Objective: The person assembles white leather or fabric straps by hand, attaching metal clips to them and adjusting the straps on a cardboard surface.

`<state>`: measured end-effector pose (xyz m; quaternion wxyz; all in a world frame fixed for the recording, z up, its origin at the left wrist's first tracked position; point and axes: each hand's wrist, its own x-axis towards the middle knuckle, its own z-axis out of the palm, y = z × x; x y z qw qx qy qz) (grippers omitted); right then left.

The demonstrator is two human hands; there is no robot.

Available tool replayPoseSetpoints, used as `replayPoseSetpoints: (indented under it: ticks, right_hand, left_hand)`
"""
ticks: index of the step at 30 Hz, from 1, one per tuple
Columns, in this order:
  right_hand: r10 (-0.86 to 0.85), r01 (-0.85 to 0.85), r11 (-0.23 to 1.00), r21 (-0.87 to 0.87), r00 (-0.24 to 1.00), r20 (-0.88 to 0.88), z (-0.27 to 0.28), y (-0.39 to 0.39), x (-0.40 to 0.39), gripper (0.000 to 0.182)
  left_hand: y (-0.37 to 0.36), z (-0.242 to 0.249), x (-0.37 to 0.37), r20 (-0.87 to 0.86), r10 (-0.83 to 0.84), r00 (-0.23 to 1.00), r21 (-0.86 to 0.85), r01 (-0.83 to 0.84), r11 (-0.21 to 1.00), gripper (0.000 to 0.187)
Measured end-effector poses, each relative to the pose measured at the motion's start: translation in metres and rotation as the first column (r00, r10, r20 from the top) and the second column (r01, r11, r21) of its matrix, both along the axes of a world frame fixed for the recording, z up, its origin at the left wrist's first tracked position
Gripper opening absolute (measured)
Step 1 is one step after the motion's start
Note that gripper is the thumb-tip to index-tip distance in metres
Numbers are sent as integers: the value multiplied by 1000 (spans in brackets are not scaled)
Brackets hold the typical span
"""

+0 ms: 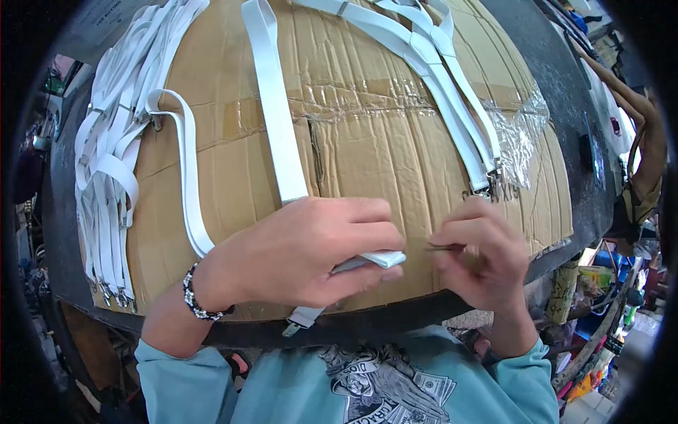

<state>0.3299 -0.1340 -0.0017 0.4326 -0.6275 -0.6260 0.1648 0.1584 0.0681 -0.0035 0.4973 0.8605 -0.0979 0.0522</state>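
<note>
My left hand (311, 244), with a beaded bracelet at its wrist, is closed on a white elastic strap (385, 258). The strap's folded end sticks out between thumb and fingers. A long stretch of white strap (272, 99) runs up the cardboard from behind this hand, and a short piece with a metal clip (291, 328) hangs below it. To its right, my right hand (484, 251) pinches a small, thin, dark piece (439, 247) that points at the folded end without touching it. Most of that piece is hidden by the fingers.
A thick bundle of white straps (116, 148) with metal clips lies on the left of the cardboard sheet (367, 155). Joined white suspenders (445, 92) lie at upper right, their clips near my right hand. Clear plastic (519, 134) covers the right side. The dark table edge (353, 328) runs close to my body.
</note>
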Motion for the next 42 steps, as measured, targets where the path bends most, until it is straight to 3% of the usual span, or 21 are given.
replayPoseSetpoints:
  ticks: [3, 6, 7, 10, 15, 19, 24, 27, 30, 33, 36, 42]
  right_hand:
    - [-95, 102, 995, 8, 944, -315, 4, -3, -6, 19]
    - [-265, 138, 964, -229, 598, -756, 11, 0, -28, 19]
    - [-178, 94, 984, -152, 595, -784, 6, 0, -27, 17]
    - [-58, 23, 998, -53, 416, -908, -1, -5, -17, 15]
    - [-41, -46, 998, -49, 168, -985, 8, -2, -34, 19]
    - [-13, -31, 999, -24, 313, -950, -5, 2, -42, 17]
    - [-64, 151, 988, 28, 572, -818, -9, 4, -54, 18]
    - [-94, 199, 977, 75, 721, -687, -11, 2, -55, 18]
    - [-109, 204, 975, 86, 783, -613, -12, 2, -58, 18]
    - [-110, 192, 979, 67, 777, -620, -13, -1, -60, 19]
    - [-117, 166, 986, 26, 791, -601, -11, -4, -59, 19]
    - [-120, 139, 990, -18, 778, -617, -10, -7, -56, 20]
  left_hand:
    - [-3, 9, 1, 3, 59, 998, -65, -59, 996, 25]
    - [0, 9, 6, 159, 85, 984, -19, -83, 996, 30]
    - [0, 10, 6, 201, 107, 974, 18, -113, 993, 31]
    - [-3, 17, 6, 297, 178, 938, 115, -220, 969, 34]
    - [1, 22, 1, 390, 238, 889, 326, -376, 868, 38]
    - [0, 22, 3, 381, 271, 884, 394, -421, 817, 47]
    - [-7, 25, 0, 372, 431, 822, 398, -561, 726, 55]
    - [-14, 37, -8, 337, 436, 834, 528, -551, 646, 54]
    - [-21, 37, -10, -14, 573, 819, 319, -539, 779, 52]
    - [-17, 38, -7, -302, 536, 788, 83, -538, 839, 51]
    - [-16, 18, -3, -174, 420, 891, -218, -451, 866, 49]
    - [-13, 6, 1, 0, 353, 936, -226, -344, 911, 34]
